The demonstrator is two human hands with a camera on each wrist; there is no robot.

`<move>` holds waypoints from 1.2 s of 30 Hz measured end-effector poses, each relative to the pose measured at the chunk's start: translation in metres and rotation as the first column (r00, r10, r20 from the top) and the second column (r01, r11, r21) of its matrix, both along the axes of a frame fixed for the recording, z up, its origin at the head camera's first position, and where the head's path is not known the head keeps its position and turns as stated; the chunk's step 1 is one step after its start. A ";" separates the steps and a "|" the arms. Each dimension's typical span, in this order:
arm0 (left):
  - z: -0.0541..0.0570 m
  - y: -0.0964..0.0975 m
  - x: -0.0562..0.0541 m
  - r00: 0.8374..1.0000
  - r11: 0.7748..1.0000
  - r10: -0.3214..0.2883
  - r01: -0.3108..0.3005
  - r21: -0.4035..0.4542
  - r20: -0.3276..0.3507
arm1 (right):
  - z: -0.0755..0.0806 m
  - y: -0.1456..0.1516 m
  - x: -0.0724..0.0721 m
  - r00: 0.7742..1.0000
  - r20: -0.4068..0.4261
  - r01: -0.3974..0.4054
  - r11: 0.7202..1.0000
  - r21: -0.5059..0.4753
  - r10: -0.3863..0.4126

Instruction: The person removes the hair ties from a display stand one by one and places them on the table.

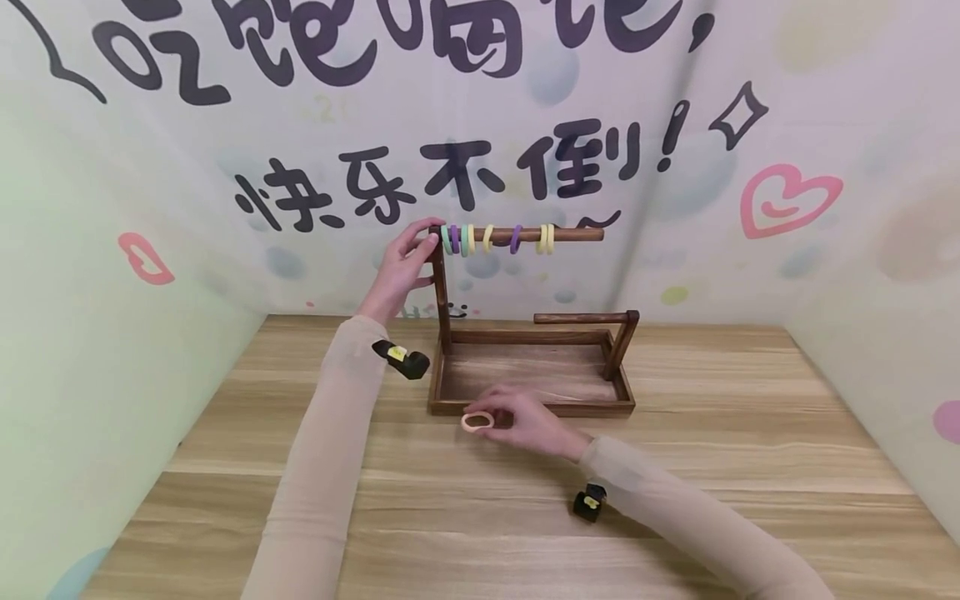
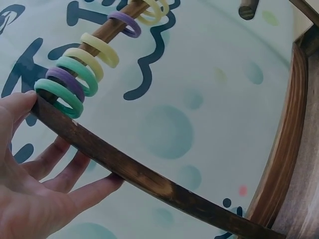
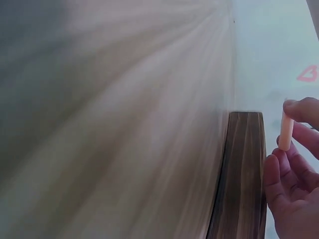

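Observation:
My left hand [image 1: 397, 275] grips the top of the tall post [image 1: 442, 293] of a dark wooden stand, thumb at the upper corner and fingers against the post's side. Several mint-green, purple and yellow hair ties [image 2: 75, 82] hang on the stand's upper rod [image 1: 576, 235]; the nearest to the post are bunched, the others spaced out. Over the front rim of the stand's tray base [image 1: 585, 409], my right hand [image 1: 528, 427] pinches a peach-coloured hair tie [image 3: 286, 132] between thumb and fingers. That tie is apart from the rod.
A shorter rod [image 1: 577, 318] on a low post [image 1: 621, 343] stands at the tray's right end, pointing left. The stand rests on a wood-grain table [image 1: 712, 467], close to a printed backdrop [image 1: 360, 275] behind.

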State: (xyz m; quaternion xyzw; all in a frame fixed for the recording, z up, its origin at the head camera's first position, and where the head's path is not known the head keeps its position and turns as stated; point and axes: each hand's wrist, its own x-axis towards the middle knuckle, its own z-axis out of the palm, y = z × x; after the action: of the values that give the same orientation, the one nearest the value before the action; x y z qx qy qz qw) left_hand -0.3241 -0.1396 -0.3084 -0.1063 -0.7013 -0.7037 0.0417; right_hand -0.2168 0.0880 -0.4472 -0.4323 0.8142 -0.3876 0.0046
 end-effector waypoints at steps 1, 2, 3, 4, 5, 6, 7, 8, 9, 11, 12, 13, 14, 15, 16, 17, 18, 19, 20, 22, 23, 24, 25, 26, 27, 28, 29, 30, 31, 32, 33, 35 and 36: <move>0.000 0.000 0.000 1.000 1.000 -0.006 0.006 0.000 -0.002 | 0.000 -0.002 0.000 1.000 0.001 -0.004 1.000 0.008 0.004; 0.000 0.000 -0.001 1.000 1.000 -0.010 0.010 -0.002 -0.004 | -0.001 -0.004 0.000 1.000 0.000 -0.007 1.000 0.015 0.007; 0.001 0.000 0.000 1.000 1.000 -0.010 0.010 -0.006 -0.007 | -0.001 -0.007 -0.001 1.000 0.004 -0.016 1.000 0.014 0.016; 0.001 0.000 0.000 1.000 1.000 -0.010 0.010 -0.008 -0.011 | -0.002 -0.008 -0.001 1.000 0.008 -0.025 1.000 0.013 0.025; 0.001 0.000 0.000 1.000 1.000 -0.007 0.007 -0.009 -0.014 | -0.003 -0.010 -0.001 0.999 0.012 -0.032 0.999 0.013 0.032; 0.001 0.000 -0.001 1.000 1.000 -0.004 0.004 -0.005 -0.017 | -0.003 -0.012 -0.001 0.999 0.017 -0.038 0.999 0.015 0.038; 0.001 0.000 -0.001 1.000 1.000 0.003 -0.003 -0.002 -0.020 | -0.004 -0.013 -0.001 0.999 0.015 -0.047 0.999 0.016 0.047; 0.001 0.000 -0.001 1.000 1.000 0.012 -0.012 -0.003 -0.022 | -0.004 -0.014 -0.001 0.998 0.016 -0.057 0.998 0.018 0.057; 0.001 0.000 -0.001 0.999 1.000 0.020 -0.020 -0.001 -0.025 | -0.005 -0.015 0.000 0.998 0.018 -0.066 0.998 0.021 0.066; 0.001 0.001 -0.001 0.999 0.999 0.033 -0.033 0.008 -0.034 | -0.006 -0.017 0.001 0.997 0.027 -0.078 0.996 0.032 0.077; 0.001 0.001 -0.001 0.999 0.999 0.038 -0.038 0.016 -0.037 | -0.006 -0.018 0.001 0.996 0.028 -0.083 0.996 0.038 0.082; 0.001 0.001 -0.001 0.998 0.999 0.043 -0.042 0.023 -0.040 | -0.006 -0.019 0.001 0.996 0.027 -0.089 0.995 0.044 0.088; 0.001 0.001 -0.001 0.998 0.999 0.047 -0.046 0.029 -0.043 | -0.005 -0.019 0.002 0.995 0.031 -0.092 0.995 0.050 0.090; 0.001 0.001 -0.001 0.998 0.998 0.049 -0.048 0.033 -0.048 | -0.006 -0.020 0.002 0.995 0.031 -0.094 0.994 0.055 0.092; 0.000 0.001 -0.001 0.997 0.998 0.052 -0.050 0.037 -0.053 | -0.005 -0.020 0.002 0.995 0.032 -0.095 0.994 0.061 0.093; 0.000 0.001 -0.001 0.997 0.998 0.053 -0.051 0.043 -0.056 | -0.005 -0.021 0.002 0.995 0.029 -0.095 0.993 0.068 0.093; 0.000 0.000 -0.002 0.997 0.998 0.054 -0.051 0.048 -0.059 | -0.005 -0.021 0.003 0.995 0.026 -0.096 0.993 0.073 0.095; -0.001 0.000 -0.002 0.997 0.998 0.054 -0.052 0.048 -0.062 | -0.004 -0.021 0.003 0.995 0.022 -0.099 0.992 0.079 0.097; -0.001 0.000 -0.002 0.996 0.997 0.055 -0.052 0.049 -0.066 | -0.004 -0.021 0.003 0.994 0.017 -0.104 0.991 0.085 0.103; -0.002 0.000 -0.003 0.996 0.997 0.055 -0.051 0.052 -0.072 | -0.004 -0.021 0.003 0.993 0.014 -0.121 0.988 0.099 0.120; -0.002 0.000 -0.003 0.996 0.997 0.054 -0.050 0.054 -0.075 | -0.004 -0.021 0.003 0.991 0.016 -0.131 0.986 0.105 0.130; -0.002 0.000 -0.003 0.995 0.997 0.055 -0.051 0.053 -0.077 | -0.005 -0.020 0.003 0.990 0.021 -0.142 0.983 0.113 0.140; -0.003 0.000 -0.003 0.995 0.997 0.056 -0.052 0.054 -0.079 | -0.005 -0.020 0.003 0.988 0.029 -0.152 0.981 0.120 0.149; -0.003 0.000 -0.003 0.995 0.997 0.057 -0.053 0.057 -0.081 | -0.005 -0.020 0.003 0.987 0.036 -0.160 0.979 0.128 0.157; -0.003 0.000 -0.003 0.995 0.997 0.059 -0.054 0.058 -0.081 | -0.005 -0.019 0.003 0.986 0.046 -0.167 0.977 0.133 0.162; -0.003 0.000 -0.003 0.995 0.997 0.060 -0.056 0.060 -0.080 | -0.005 -0.018 0.003 0.985 0.054 -0.171 0.976 0.138 0.165; -0.003 0.000 -0.003 0.995 0.997 0.060 -0.055 0.061 -0.079 | -0.005 -0.017 0.003 0.985 0.059 -0.172 0.975 0.143 0.165; -0.003 0.000 -0.003 0.995 0.997 0.060 -0.056 0.059 -0.077 | -0.006 -0.016 0.003 0.984 0.061 -0.173 0.974 0.145 0.166; -0.003 0.000 -0.003 0.995 0.997 0.059 -0.055 0.058 -0.075 | -0.006 -0.015 0.003 0.984 0.065 -0.173 0.974 0.147 0.165; -0.002 0.000 -0.003 0.996 0.997 0.057 -0.053 0.059 -0.073 | -0.007 -0.014 0.002 0.984 0.066 -0.172 0.973 0.151 0.164; -0.002 0.000 -0.003 0.996 0.997 0.057 -0.053 0.058 -0.070 | -0.007 -0.014 0.002 0.984 0.068 -0.172 0.973 0.153 0.163; -0.001 -0.001 -0.002 0.996 0.997 0.058 -0.054 0.053 -0.069 | -0.007 -0.013 0.002 0.984 0.077 -0.172 0.973 0.157 0.162; -0.001 -0.001 -0.002 0.996 0.997 0.058 -0.054 0.054 -0.068 | -0.008 -0.012 0.002 0.983 0.080 -0.173 0.972 0.160 0.162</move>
State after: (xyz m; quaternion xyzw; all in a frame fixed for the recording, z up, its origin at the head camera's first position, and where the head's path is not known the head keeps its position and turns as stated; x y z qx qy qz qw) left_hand -0.3257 -0.1403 -0.3093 -0.1098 -0.6835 -0.7162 0.0885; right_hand -0.2147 0.0759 -0.4548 -0.4846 0.8035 -0.3308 0.1003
